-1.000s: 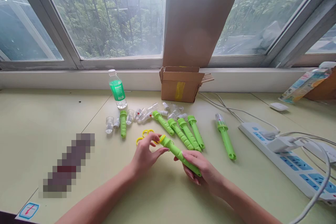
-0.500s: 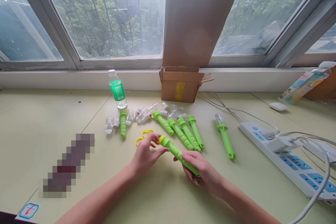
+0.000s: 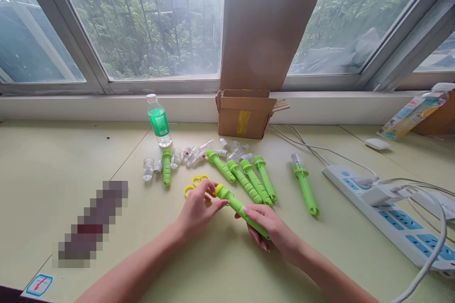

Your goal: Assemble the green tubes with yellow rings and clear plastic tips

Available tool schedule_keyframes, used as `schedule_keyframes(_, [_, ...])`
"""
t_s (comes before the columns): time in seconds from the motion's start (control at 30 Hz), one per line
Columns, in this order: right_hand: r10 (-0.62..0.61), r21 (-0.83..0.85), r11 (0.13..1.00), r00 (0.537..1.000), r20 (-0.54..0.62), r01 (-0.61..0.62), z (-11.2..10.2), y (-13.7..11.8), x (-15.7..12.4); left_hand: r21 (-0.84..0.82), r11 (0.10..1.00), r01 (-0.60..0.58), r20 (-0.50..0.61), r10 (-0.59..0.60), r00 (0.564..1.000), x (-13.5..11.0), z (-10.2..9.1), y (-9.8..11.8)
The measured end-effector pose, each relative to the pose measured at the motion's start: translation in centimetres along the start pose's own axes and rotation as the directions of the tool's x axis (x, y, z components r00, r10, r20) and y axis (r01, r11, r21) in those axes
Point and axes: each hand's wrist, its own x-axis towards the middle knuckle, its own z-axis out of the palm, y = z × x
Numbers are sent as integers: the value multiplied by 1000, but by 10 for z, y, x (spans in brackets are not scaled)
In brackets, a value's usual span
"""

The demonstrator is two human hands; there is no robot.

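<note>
My right hand is wrapped round a green plastic flashlight handle, which slants with its threaded end up and to the left. A yellow ring sits at that threaded end. Fingertips of my left hand are at the ring, the thumb just below the threaded end. Behind my left hand lie several loose yellow rings, partly hidden by its fingers. Farther back are several more green handles, and one green handle at the left. Clear ribbed caps and small white-and-clear pieces lie about them.
A capped green flashlight lies to the right, beside a white power strip with plugs and cables. At the back stand an open cardboard box and a green-labelled bottle. A pixelated patch covers something at the left.
Almost nothing differs. Both hands stay at the green handle, with only a very slight shift of the yellow ring and the threaded end.
</note>
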Motion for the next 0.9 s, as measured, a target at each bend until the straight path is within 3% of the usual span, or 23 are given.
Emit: schedule_keyframes(0.9, [15,-92,996,1000,-10,-16,4,-3,-1,7,1000,6,18,-6,1000,0,1,-4])
